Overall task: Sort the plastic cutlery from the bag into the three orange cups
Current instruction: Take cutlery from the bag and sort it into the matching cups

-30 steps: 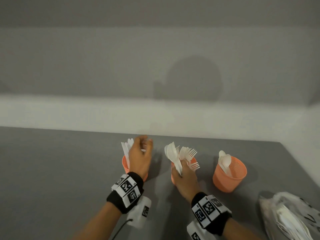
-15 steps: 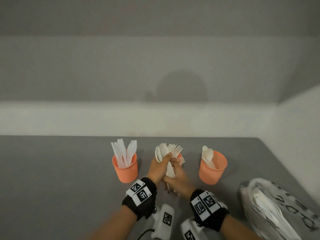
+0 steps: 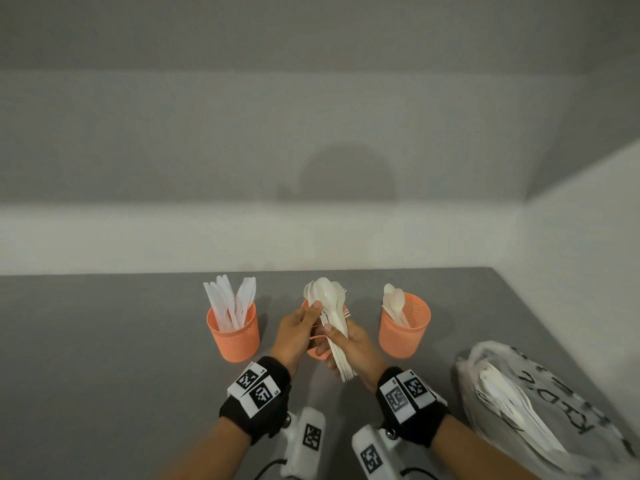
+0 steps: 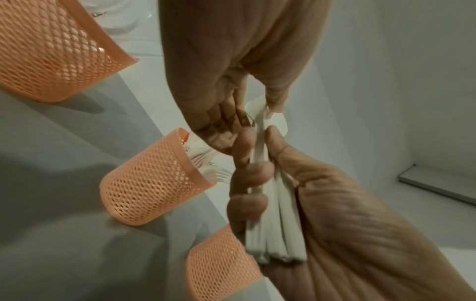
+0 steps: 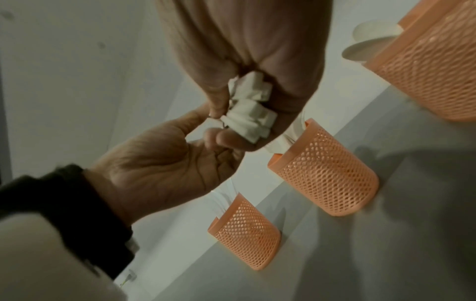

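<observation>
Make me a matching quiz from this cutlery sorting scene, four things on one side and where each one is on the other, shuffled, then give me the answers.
Things:
1. knives
2. bunch of spoons
3. plastic bag
4. forks

Places:
A. lying on the grey table, at the person's right
B. standing in the left orange cup
C. in the middle orange cup, behind the hands
D. gripped in the right hand, with the left hand pinching near the bowls

Pairs: 1-B, 2-D, 3-A, 4-C
</observation>
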Available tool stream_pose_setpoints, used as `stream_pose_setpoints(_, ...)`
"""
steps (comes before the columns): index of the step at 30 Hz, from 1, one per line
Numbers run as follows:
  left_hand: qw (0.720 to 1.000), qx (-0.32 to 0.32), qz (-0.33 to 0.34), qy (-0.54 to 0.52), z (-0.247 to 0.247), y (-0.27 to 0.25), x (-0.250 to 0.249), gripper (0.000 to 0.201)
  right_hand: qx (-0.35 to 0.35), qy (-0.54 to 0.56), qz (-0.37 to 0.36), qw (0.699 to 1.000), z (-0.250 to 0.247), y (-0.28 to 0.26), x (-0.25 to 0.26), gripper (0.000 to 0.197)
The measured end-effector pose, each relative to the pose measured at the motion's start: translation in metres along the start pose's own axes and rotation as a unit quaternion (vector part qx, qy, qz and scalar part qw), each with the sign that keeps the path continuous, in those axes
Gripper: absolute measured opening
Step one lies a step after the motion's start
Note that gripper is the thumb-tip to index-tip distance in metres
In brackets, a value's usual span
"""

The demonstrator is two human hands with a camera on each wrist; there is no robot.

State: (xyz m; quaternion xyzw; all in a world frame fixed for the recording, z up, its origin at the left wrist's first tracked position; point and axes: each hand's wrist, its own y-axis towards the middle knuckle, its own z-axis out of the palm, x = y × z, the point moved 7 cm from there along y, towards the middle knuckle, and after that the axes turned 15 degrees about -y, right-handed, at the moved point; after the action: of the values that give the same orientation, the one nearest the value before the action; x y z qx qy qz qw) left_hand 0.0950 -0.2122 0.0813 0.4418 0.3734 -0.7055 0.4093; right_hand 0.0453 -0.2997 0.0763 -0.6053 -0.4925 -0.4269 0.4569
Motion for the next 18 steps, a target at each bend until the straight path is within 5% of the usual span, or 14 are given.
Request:
stream_pose_setpoints(8,0.993,-0.108,0.036,0.026,-0.020,-0.001,-0.008,0.033,0.017,0.048,0.036,0.998,0.009,0.011,-0.018,0.023)
stream_pose_setpoints(13,0.975,-0.196,0.068,-0.079,-0.044,0.006,-0.017,0.027,-0.063,-0.019,0.020,0.998,-0.005,0.016,-0.021,0.025)
stream_pose_setpoints(18,0.992,-0.093,0.066,-0.045,-0.023,-0.002,-0.024,0.019,-0.115,-0.217,-0.070,0.967,-0.007,0.019,-0.014,0.045)
